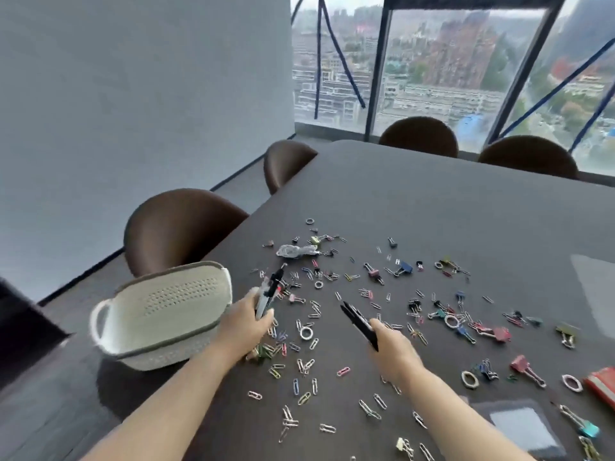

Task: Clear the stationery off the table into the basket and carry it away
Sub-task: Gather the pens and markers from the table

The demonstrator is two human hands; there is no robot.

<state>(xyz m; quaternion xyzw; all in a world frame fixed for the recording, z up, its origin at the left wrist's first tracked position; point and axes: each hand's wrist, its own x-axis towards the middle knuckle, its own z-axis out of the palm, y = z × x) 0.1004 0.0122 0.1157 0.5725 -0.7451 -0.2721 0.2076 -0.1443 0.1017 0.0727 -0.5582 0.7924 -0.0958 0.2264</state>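
A white woven basket (pixel 159 314) with a grey rim stands tilted at the table's left edge. My left hand (pixel 248 322) grips a bunch of pens (pixel 270 292) just right of the basket, their tips pointing up and away. My right hand (pixel 391 344) holds two black pens (pixel 357 321) that point toward the upper left. Several coloured paper clips (pixel 306 364), binder clips (pixel 404 268) and metal rings (pixel 305 333) lie scattered over the dark table (pixel 449 207). A crumpled clear plastic bag (pixel 296 251) lies beyond the clips.
Brown chairs stand at the left edge (pixel 176 224) and far side (pixel 419 136) of the table. A red box (pixel 604 385) lies at the right edge. A dark pad (pixel 522 427) lies near my right forearm. Windows fill the far wall.
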